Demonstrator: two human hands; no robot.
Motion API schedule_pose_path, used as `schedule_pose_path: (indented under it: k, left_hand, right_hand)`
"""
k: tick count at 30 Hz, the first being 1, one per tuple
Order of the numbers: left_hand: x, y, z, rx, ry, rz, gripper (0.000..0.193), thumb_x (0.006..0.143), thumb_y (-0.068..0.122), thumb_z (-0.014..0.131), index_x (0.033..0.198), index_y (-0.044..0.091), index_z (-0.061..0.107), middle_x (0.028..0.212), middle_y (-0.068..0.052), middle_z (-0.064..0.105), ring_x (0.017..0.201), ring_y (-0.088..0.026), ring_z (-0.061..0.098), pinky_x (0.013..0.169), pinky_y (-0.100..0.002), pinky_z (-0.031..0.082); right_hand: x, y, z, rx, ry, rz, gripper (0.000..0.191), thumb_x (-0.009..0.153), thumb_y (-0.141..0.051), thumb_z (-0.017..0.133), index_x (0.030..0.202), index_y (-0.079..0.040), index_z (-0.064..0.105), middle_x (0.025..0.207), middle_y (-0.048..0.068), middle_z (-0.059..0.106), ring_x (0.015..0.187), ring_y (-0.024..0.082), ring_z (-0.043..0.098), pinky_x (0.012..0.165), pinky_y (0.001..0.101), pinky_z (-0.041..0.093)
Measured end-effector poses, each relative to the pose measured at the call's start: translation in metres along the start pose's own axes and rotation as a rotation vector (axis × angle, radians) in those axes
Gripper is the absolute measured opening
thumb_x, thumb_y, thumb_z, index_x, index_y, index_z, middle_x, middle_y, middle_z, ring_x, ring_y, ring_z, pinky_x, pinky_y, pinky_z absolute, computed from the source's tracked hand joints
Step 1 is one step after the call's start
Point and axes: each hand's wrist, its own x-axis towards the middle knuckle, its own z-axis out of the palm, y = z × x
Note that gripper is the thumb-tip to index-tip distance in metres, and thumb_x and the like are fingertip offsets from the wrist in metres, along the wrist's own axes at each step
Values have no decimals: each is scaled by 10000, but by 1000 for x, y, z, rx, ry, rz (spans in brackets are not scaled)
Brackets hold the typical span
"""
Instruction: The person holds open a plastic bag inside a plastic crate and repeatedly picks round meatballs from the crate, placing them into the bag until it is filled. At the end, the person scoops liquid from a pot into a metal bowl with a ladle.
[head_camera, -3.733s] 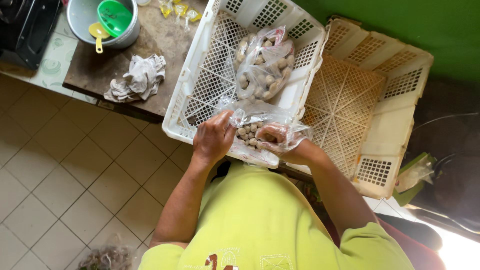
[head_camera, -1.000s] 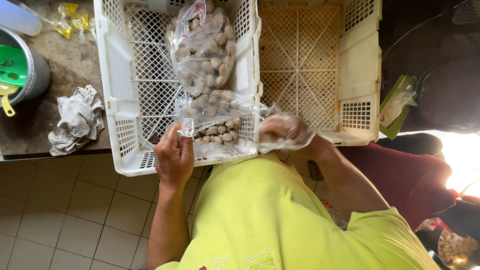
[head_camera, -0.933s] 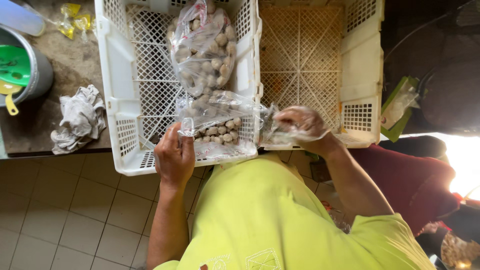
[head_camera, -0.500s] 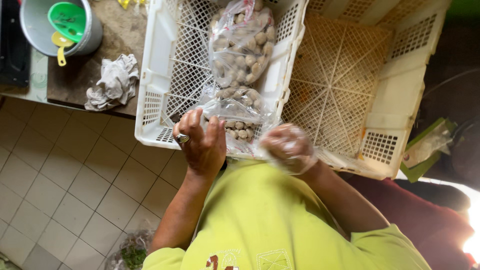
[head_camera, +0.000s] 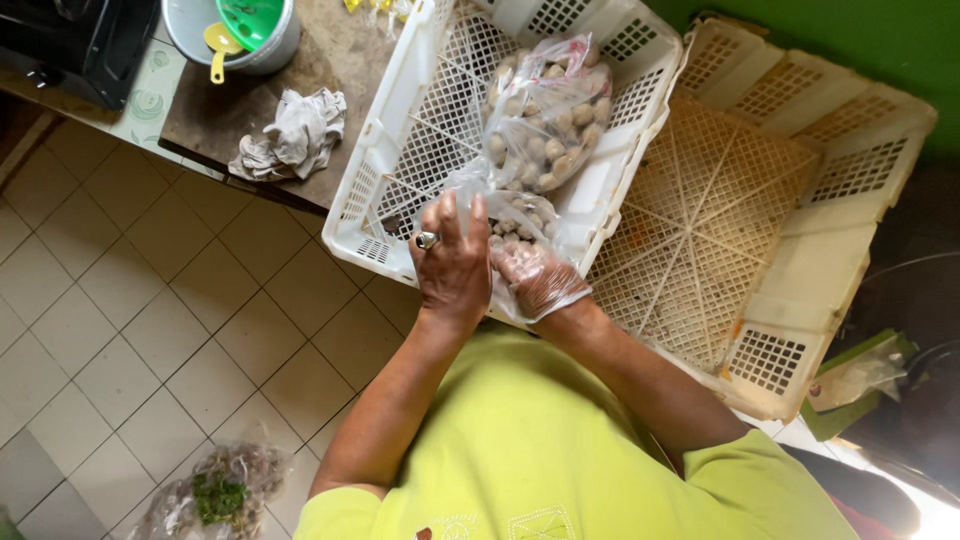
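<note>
Clear bag (head_camera: 505, 215) (small round pieces) between both hands

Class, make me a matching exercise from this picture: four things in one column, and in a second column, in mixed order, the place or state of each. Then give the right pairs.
Things:
1. crumpled cloth
2. right hand
3. cream crate
4. filled bag of round pieces

Places or states:
A. covered by a thin clear plastic glove
B. lying inside the white crate
C. lying on the brown counter, left of the white crate
D. nothing inside it, right of the white crate

Pairs: 1-C, 2-A, 3-D, 4-B
</note>
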Motion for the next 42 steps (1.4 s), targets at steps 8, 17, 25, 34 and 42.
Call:
schedule_pose_path:
  k: [8,17,25,34,42]
  left_hand:
    - [22,-42,70,-545,-289,-79,523,871,-15,614,1387,51,567,1140,-183,667,925,-309,705,844,-412,614]
    - [22,-89,84,-2188,-659,-909,277,849,-98,487,1060,47,592,849,-37,581,666,-118,519,513,-261,413]
    - [31,-80,15,-644,-549,188,775,798,247,829,1440,20,458,1133,-261,662,902,-413,689,710,-509,546]
    - [43,-74,23,-376,-855,352,357,1002,401,624,1002,58,721,773,-193,703,755,-424,696,735,-532,549]
    - [42,-75,24,-407,-387,424,432,942,269,622,1277,1,671,1047,-252,715,767,-359,707,632,-453,558]
  right_hand:
    - [11,36,26,-226,-108,264,413,881,-172,628,1288,-101,616,1342,241,584,1146,441,604,918,549,524]
    - [26,47,29,-314,186,473,578,889,-198,620,1451,-284,513,1526,154,482,1325,406,521,1011,508,478]
    - [31,62,86,-48,383,348,682,859,-31,499,1531,-90,401,1552,229,460,1355,411,548,1116,428,468]
    - [28,42,65,-232,271,642,664,940,-78,528,1573,-154,340,1437,181,498,1129,325,576,936,460,509]
    - [27,48,60,795,167,823,601,928,-9,512,1517,-99,438,1225,135,701,791,175,623,733,338,558]
